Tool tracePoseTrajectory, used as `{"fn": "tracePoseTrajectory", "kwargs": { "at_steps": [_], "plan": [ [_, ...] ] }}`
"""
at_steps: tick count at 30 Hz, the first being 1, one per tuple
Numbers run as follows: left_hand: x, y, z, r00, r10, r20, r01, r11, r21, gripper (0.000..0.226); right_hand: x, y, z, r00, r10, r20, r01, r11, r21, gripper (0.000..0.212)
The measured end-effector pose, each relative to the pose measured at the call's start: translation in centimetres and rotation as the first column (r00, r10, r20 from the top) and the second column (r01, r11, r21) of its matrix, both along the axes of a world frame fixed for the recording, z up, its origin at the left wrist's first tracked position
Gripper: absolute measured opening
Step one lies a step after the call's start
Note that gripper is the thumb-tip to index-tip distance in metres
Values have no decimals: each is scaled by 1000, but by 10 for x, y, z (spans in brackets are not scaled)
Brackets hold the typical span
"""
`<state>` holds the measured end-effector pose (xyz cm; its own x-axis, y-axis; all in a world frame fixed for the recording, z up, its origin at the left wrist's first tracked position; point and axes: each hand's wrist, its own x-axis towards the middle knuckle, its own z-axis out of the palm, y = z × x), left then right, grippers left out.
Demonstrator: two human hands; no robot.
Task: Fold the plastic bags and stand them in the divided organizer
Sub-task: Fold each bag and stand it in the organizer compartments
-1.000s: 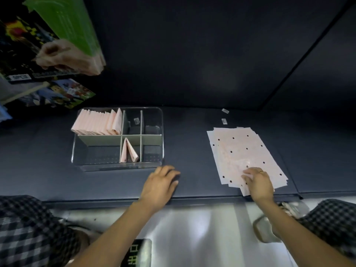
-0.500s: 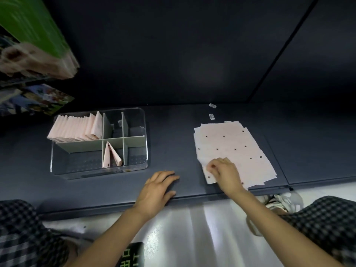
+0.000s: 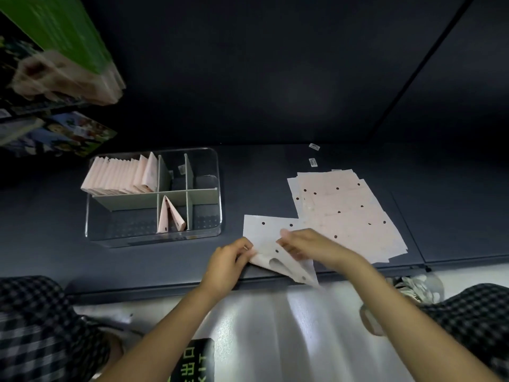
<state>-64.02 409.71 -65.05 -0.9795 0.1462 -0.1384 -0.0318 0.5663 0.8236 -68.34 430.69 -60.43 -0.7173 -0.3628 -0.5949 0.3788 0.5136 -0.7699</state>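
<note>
- One plastic bag [image 3: 271,241] is now off the stack [image 3: 347,213], lying just left of it at the near shelf edge.
- The left hand [image 3: 230,264], idle a moment ago, and the right hand [image 3: 308,245] both pinch its near corner.
- Folding starts; the organizer [image 3: 217,188] waits far left.

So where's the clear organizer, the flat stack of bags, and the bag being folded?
clear organizer [image 3: 217,188], head view, right wall.
stack of bags [image 3: 355,213], head view, middle of top sheet.
bag being folded [image 3: 264,230], head view, flat upper part.
</note>
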Motion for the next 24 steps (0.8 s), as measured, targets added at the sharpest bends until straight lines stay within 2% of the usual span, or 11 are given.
{"fn": "tracePoseTrajectory", "kwargs": {
  "at_steps": [3,5,7,10,12,15,17,19,22,24],
  "plan": [
    [-2,-1,-2,994,88,70,-91,994,52,19,-14,33,9,994,-30,105,37,997,-66,60],
    [-4,0,-4,983,156,98,-164,983,77,25,-16,47,7,991,-50,126,71,983,-166,52],
    [-7,1,-7,966,225,125,-238,967,96,27,-16,48,-3,981,-156,119,177,965,-193,41],
    [-9,3,-10,939,309,153,-325,941,92,17,-13,35,-29,918,-396,-31,395,918,-21,31],
    [-7,5,-9,928,351,127,-360,931,61,4,-9,26,-45,883,-451,-133,462,884,70,28],
    [4,8,-7,924,376,-65,-381,920,-89,28,-6,18,-59,864,-459,-210,488,864,122,23],
    [13,11,-6,947,198,-254,-260,935,-241,30,-5,15,-62,849,-462,-256,506,850,146,21],
    [22,12,-9,937,-90,-337,-42,930,-365,30,-6,13,-64,840,-464,-283,520,837,170,22],
    [37,14,-18,861,-407,-306,192,817,-544,44,-6,11,-64,830,-477,-288,537,823,187,23],
    [41,12,-23,866,-464,-186,240,712,-660,62,-6,10,-64,830,-483,-280,541,820,188,25]
  ]
}}
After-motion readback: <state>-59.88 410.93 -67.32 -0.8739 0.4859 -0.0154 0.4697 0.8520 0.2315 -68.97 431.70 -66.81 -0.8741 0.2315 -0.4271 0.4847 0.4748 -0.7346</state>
